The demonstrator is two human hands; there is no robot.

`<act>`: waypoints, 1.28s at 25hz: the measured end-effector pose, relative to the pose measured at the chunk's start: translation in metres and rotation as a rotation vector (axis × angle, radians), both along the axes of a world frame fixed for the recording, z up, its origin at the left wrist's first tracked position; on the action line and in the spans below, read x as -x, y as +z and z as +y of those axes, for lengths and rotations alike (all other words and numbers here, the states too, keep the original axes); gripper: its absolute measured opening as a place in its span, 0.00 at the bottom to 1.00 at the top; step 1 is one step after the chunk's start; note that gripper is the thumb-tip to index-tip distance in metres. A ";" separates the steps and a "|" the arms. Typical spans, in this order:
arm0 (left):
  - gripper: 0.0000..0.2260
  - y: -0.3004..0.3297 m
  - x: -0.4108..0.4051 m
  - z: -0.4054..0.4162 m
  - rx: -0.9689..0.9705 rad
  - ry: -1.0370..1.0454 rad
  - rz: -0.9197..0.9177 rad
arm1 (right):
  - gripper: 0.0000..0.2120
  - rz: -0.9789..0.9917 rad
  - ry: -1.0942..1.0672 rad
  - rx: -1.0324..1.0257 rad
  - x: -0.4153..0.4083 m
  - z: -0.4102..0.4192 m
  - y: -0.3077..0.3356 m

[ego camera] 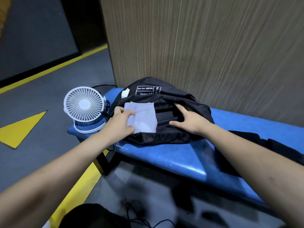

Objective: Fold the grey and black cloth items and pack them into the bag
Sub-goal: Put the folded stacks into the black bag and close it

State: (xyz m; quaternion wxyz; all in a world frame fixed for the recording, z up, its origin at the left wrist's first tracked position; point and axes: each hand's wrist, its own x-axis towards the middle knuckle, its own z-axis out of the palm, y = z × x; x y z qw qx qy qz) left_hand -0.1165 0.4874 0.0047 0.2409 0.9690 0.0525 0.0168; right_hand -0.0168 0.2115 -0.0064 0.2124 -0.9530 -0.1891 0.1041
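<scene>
With the left hand pinching the folded grey cloth at the bag mouth on the bench, keep the right hand, fingers spread, pressing the opening wide and slide the cloth in flat.

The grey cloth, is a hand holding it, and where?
Yes. The left hand pinches the folded grey cloth at its left edge, inside the black bag. The right hand only presses the dark cloth beside it.

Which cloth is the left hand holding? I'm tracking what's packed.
The pale grey folded cloth, pinched at its left edge by the left hand over the black bag. The black folded cloth lies beside it, under the right hand.
</scene>
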 end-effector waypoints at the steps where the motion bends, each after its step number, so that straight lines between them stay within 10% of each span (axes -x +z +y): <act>1: 0.26 -0.002 0.000 -0.002 -0.007 -0.003 0.001 | 0.46 0.017 0.001 0.025 -0.002 -0.004 0.001; 7: 0.21 0.003 -0.001 -0.010 -0.006 -0.028 0.011 | 0.39 -0.124 0.105 0.221 0.004 -0.002 -0.004; 13: 0.19 0.016 0.005 -0.024 -0.468 0.007 -0.314 | 0.18 -0.389 0.137 0.059 0.024 0.031 0.010; 23: 0.40 -0.007 -0.016 -0.004 -0.521 -0.299 0.067 | 0.44 -0.155 0.324 0.206 0.037 0.058 -0.005; 32: 0.32 0.009 -0.014 -0.015 -0.462 -0.300 0.010 | 0.44 -0.124 0.321 0.170 0.039 0.051 0.007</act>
